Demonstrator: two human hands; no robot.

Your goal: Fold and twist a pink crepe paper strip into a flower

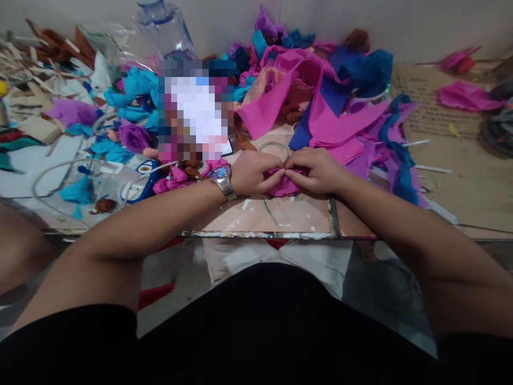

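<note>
Both my hands meet over the table near its front edge, pinching one piece of pink crepe paper [284,185]. My left hand [251,174], with a metal watch [223,181] on its wrist, grips the paper from the left with thumb and fingers. From the right, my right hand [315,170] holds the same piece, its thumb tip close to the left thumb. The paper hangs gathered below the fingertips, and part of it is hidden by them. Just behind the hands lies a round ring-shaped roll [274,145], partly covered by my fingers.
Pink crepe sheets [332,128] and purple and blue pieces pile up behind and right. A clear plastic bottle [166,32] stands at the back, near a blurred-out phone [200,115]. Blue paper flowers [140,85], a white cable [40,174] and wood scraps [36,85] lie left; cardboard [449,160] lies right.
</note>
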